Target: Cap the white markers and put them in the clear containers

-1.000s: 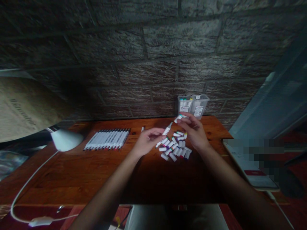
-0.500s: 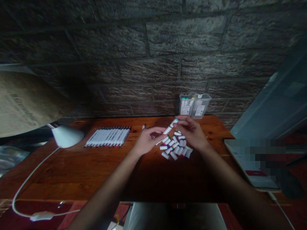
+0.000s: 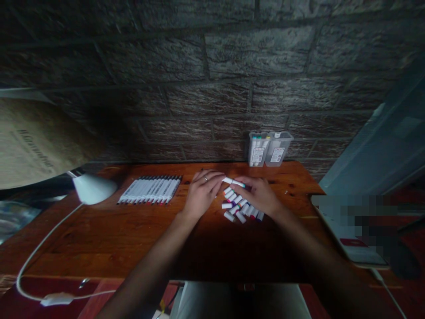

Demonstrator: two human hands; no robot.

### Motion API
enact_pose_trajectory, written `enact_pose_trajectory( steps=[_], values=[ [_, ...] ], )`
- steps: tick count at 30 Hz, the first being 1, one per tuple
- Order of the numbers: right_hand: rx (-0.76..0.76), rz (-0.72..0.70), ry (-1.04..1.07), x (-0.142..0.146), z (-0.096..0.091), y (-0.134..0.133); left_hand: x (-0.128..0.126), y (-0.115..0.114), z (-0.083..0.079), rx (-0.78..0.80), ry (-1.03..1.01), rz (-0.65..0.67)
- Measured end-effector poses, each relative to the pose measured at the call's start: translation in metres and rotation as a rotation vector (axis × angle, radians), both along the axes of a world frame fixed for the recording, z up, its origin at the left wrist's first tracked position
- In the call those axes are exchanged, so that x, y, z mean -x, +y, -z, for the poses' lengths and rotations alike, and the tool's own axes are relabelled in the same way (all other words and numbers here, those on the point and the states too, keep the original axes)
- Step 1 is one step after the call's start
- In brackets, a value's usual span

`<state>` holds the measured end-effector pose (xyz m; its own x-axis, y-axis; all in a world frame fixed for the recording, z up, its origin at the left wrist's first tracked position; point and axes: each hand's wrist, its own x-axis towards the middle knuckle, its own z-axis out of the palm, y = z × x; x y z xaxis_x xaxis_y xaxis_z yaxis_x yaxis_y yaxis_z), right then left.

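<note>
A white marker (image 3: 233,182) with a teal end lies almost level between my hands, above the tabletop. My right hand (image 3: 260,195) is closed around its teal end. My left hand (image 3: 203,188), with a ring on one finger, has its fingers drawn together at the other end of the marker; their exact grip is partly hidden. Just below the hands is a loose pile of white marker caps (image 3: 229,215) with coloured ends, partly covered by my right hand.
Left of my hands, white markers (image 3: 151,189) lie in a tight row. Two clear plastic cases (image 3: 279,150) stand by the brick wall, one with several markers inside. A lamp (image 3: 94,188) stands at the left, and a laptop-like device (image 3: 348,235) at the right edge.
The marker has come down and turned from slanted to nearly level. My left hand has rolled over, its back now facing up, and my right hand has lowered over the caps.
</note>
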<state>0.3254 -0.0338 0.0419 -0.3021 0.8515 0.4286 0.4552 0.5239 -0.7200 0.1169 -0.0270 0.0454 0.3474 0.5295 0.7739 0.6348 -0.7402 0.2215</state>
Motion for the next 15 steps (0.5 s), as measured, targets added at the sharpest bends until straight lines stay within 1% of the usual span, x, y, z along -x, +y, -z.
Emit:
enact_pose_trajectory(
  steps=[3,5,7,9,10,11,13,15],
  values=[
    [-0.044,-0.016,-0.013,0.003,0.0,-0.003,-0.002,-0.002,0.0,-0.003,-0.02,0.046],
    [-0.059,-0.013,-0.01,0.004,0.0,-0.003,-0.005,-0.004,0.0,0.013,-0.068,0.076],
    [-0.062,0.016,0.018,0.005,0.001,-0.003,-0.008,-0.007,-0.002,0.034,-0.147,0.09],
    [-0.034,0.07,0.082,0.004,0.001,-0.002,-0.011,-0.01,-0.003,0.075,-0.253,0.083],
    [-0.012,0.103,0.128,0.004,0.001,-0.001,-0.013,-0.011,-0.003,0.123,-0.319,0.07],
    [0.011,0.128,0.176,0.003,0.001,-0.001,-0.015,-0.012,-0.003,0.205,-0.394,0.062],
    [0.041,0.141,0.255,0.003,0.0,-0.001,-0.017,-0.01,-0.003,0.443,-0.564,0.079],
    [0.034,0.111,0.27,0.005,-0.001,-0.003,-0.018,-0.005,-0.001,0.67,-0.739,0.151]
  ],
)
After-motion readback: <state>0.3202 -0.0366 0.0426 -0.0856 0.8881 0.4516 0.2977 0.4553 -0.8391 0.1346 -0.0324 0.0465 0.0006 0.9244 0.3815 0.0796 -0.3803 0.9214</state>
